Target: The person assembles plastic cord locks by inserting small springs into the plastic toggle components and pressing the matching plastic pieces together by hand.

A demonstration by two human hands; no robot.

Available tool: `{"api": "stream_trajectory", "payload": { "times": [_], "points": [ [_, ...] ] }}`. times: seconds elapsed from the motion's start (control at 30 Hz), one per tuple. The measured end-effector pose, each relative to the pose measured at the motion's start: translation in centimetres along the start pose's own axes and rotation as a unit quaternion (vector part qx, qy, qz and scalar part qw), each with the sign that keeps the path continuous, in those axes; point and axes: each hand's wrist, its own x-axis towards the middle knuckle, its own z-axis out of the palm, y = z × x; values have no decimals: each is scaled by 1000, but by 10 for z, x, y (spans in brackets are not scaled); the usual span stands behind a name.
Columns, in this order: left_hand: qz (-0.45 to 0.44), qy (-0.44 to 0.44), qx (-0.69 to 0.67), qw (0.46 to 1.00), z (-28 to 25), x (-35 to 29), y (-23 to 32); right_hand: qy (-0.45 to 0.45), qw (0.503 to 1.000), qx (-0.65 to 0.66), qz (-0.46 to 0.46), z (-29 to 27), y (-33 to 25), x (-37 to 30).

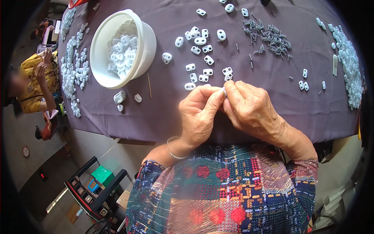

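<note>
Fingertips of both hands meet over the near part of the cloth. Between them a small white plastic piece (224,91) shows, looking like part of a cord lock; the fingers mostly cover it. My left hand (198,114) pinches it between thumb and forefinger. My right hand (251,106) is closed on the same piece from the other side. Just beyond the fingertips lie white two-hole cord locks (227,72), several more (203,78) being scattered to the left and farther off. A heap of small metal springs (272,38) is at the far right of the hands.
A white tub (146,50) of white plastic pieces tilts at the left. Loose white pieces pile along the left edge (70,74) and right edge (348,66) of the purple cloth (171,117). A grey stone (120,97) and a thin stick (149,85) lie near the tub. Another person (39,78) sits at far left.
</note>
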Motion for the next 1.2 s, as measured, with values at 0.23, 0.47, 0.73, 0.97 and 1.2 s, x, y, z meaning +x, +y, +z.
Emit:
{"api": "stream_trajectory", "payload": {
  "times": [0.23,0.47,0.73,0.97,1.2],
  "points": [
    [0,-6,-7,1000,0,0,1,-11,1000,-6,9,-1,-1,1],
    [-31,-6,-30,999,-3,1,4,-12,997,68,32,-5,-1,2],
    [-25,-6,-5,1000,-4,-1,1,-27,997,61,30,-1,0,-1],
    [-1,1,-1,1000,-2,2,-2,-24,999,37,29,7,1,-1],
    [-18,26,45,998,3,2,3,19,999,24,19,5,-1,6]
  ]
}}
